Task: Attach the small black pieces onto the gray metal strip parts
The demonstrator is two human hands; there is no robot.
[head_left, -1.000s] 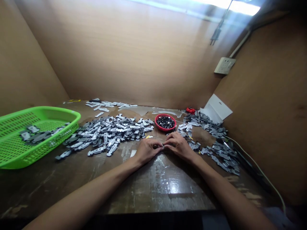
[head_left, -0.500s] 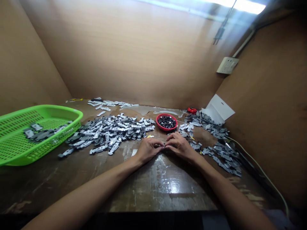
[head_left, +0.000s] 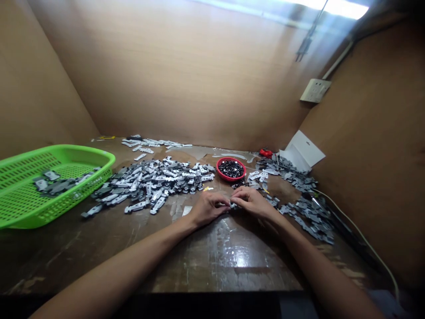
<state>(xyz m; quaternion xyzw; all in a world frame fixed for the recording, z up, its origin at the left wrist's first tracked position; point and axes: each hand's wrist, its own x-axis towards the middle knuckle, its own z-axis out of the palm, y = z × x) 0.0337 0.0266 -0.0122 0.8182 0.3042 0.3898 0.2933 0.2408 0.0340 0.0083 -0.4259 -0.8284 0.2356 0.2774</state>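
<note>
My left hand is closed in a pinch just above the table, thumb and forefinger at the near end of a small grey plastic part. Across from it, my right hand bends over the same part with its fingertips on it, mostly hiding it. Behind the hands stands a small red bowl full of tiny black and silver pieces. Left of that spreads a pile of grey and white car-shaped plastic parts. More grey parts lie beyond my right hand.
A green plastic basket holding some grey parts stands at the left. White card leans at the right wall, beside a pale cable. A socket strip hangs on that wall. Wooden panels enclose the brown table.
My right hand has shifted slightly right and its fingers have come a little away from the left ones. More of the grey part shows between the hands.
</note>
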